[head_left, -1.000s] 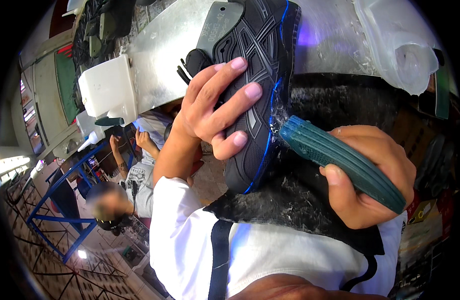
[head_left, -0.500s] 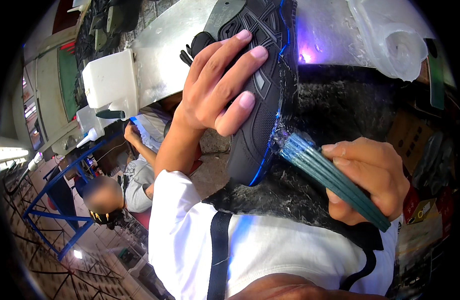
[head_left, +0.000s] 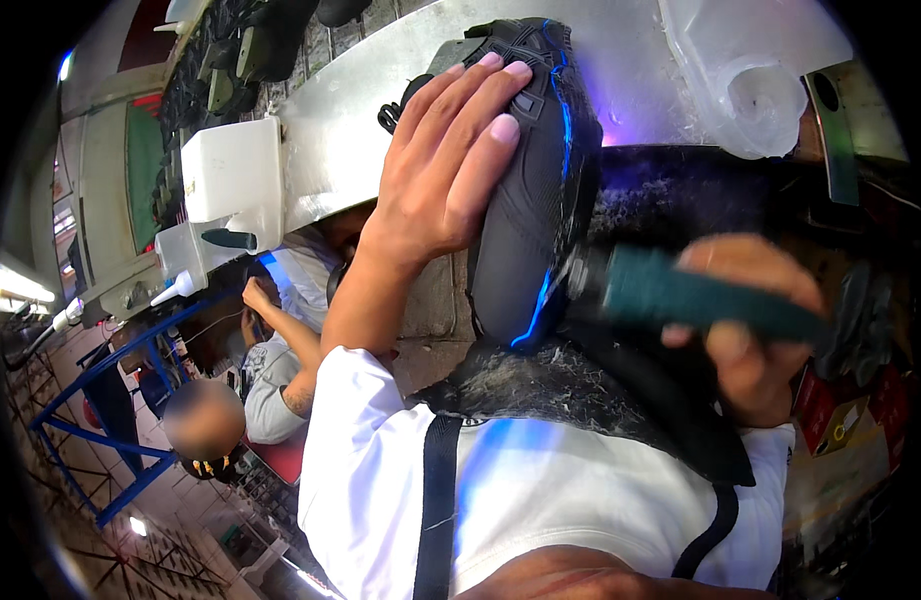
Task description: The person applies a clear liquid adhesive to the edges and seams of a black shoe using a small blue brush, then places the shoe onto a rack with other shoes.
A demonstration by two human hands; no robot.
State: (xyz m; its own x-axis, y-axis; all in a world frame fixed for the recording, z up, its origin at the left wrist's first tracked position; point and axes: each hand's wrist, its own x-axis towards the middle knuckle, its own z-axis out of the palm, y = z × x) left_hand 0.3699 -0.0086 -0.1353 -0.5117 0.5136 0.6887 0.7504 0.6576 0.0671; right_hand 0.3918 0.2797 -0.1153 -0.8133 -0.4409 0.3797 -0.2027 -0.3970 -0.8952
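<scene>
A black shoe (head_left: 525,205) points toward my body, with a glowing blue line running along its lower edge. My left hand (head_left: 435,175) grips the shoe from the left, fingers laid across its laced upper and side. In my right hand (head_left: 755,330) is a brush (head_left: 695,285) with a thick dark green handle; hand and brush are smeared by motion. The brush's tip is close to the blue-lined edge near the toe; whether it touches cannot be made out.
A metal bench (head_left: 350,110) lies beyond the shoe. White plastic container (head_left: 230,170) stands left, translucent tub (head_left: 755,100) right. Several black shoes (head_left: 230,60) sit far left. Another person (head_left: 280,375) works at left. A black apron (head_left: 540,395) covers my lap.
The shoe and my left hand have turned and shifted slightly down. My right hand has swung the brush to a more level angle, with its tip still near the shoe's edge.
</scene>
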